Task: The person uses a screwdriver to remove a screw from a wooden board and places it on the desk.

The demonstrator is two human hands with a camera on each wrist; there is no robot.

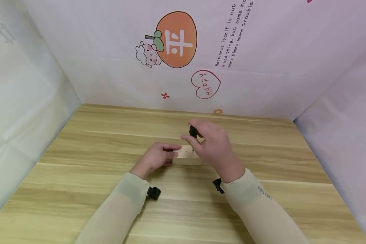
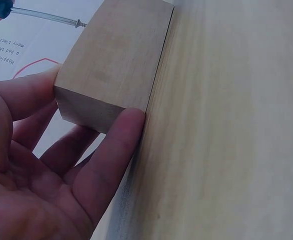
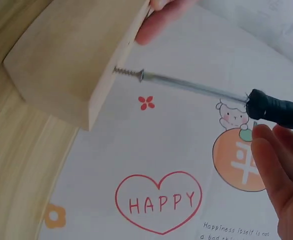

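Note:
A pale wooden block [image 1: 187,161] lies on the table, with a few small holes in its top face. My left hand [image 1: 157,156] grips its left end, thumb and fingers on opposite sides, as the left wrist view also shows. Above the block my right hand [image 1: 216,145] holds a screwdriver by its dark handle [image 3: 276,108]. The metal shaft [image 3: 196,89] points down at the block. At its tip, a screw [image 3: 128,73] stands upright in the block's top face, much of its thread still visible outside the wood.
The wood-grain table [image 1: 88,189] runs back to a white printed cloth [image 1: 116,81], which also hangs at both sides. Small black camera mounts sit on the left wrist [image 1: 154,193] and the right wrist [image 1: 218,185].

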